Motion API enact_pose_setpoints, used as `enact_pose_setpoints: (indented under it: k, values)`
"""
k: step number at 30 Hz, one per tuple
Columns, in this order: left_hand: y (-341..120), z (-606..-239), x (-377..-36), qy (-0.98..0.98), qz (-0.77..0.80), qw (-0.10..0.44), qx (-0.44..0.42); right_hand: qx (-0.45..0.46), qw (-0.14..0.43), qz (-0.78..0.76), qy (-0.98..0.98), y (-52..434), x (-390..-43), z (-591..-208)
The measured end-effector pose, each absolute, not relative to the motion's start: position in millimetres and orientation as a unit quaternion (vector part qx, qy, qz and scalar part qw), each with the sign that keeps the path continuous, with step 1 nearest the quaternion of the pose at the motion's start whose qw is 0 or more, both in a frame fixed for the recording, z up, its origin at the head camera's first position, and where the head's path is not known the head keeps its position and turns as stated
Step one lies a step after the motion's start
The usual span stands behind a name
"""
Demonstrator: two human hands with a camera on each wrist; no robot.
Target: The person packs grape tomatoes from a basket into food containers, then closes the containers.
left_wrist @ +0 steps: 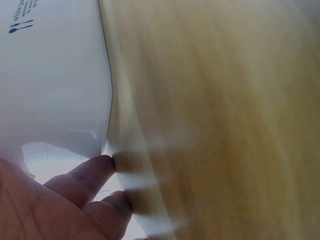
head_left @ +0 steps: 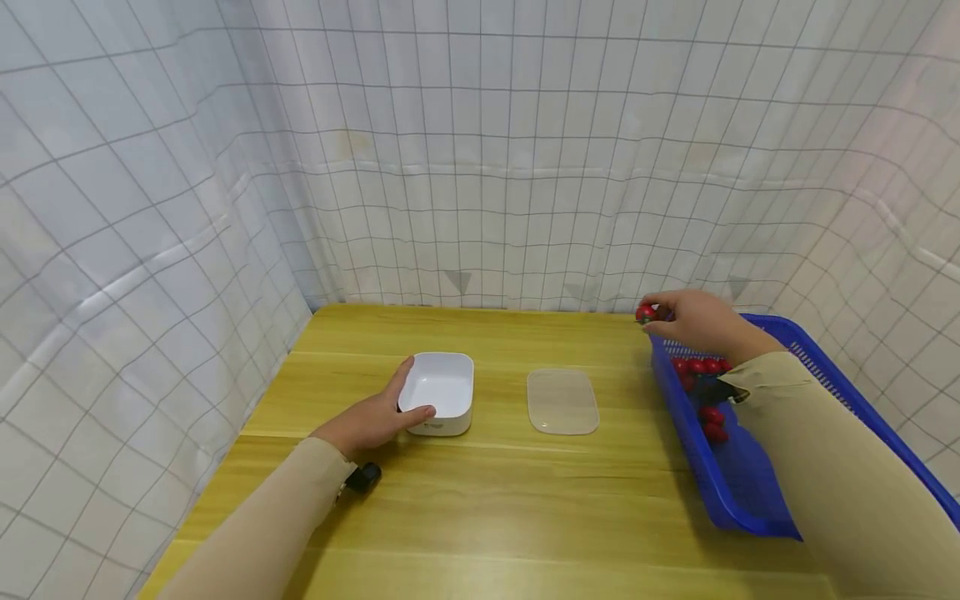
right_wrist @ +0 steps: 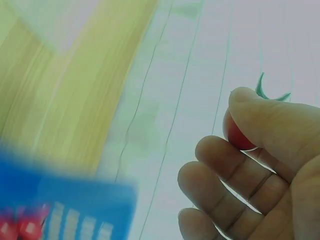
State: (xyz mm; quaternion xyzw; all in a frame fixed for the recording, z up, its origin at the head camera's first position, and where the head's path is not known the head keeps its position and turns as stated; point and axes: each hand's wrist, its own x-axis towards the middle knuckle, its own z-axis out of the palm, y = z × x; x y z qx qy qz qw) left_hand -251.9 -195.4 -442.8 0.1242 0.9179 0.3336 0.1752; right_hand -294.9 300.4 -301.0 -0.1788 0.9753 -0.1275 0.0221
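Observation:
My left hand grips the near left corner of a white square box on the wooden table, thumb along its front and a finger on its left rim. The left wrist view shows my fingers against the white box. My right hand is raised above the far end of a blue basket and pinches a small red tomato. In the right wrist view the tomato, with a green stem, sits between thumb and forefinger. The white box looks empty.
A clear flat lid lies on the table between box and basket. Several more red tomatoes lie in the basket's far half. Gridded white cloth walls close in the table at the back and sides.

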Motion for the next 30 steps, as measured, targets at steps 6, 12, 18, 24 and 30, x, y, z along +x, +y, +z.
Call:
enact_pose_setpoints:
  k: [6, 12, 18, 24, 30]
  values:
    - [-195, -444, -253, 0.917, 0.335, 0.176, 0.126, -0.214, 0.041, -0.151, 0.964, 244, -303, -299]
    - [-195, -442, -253, 0.918, 0.335, 0.173, 0.126, -0.265, 0.057, -0.187, 0.944, 192, -310, -305]
    - [-193, -441, -252, 0.914, 0.345, 0.176, 0.124, -0.293, 0.080, -0.186, 0.934, 140, -309, -317]
    - [-193, -442, -253, 0.909, 0.354, 0.183, 0.121, -0.335, 0.091, -0.187, 0.919, 96, -305, -336]
    - [-194, -441, -253, 0.911, 0.349, 0.182, 0.123, -0.366, 0.089, -0.181, 0.909, 63, -300, -351]
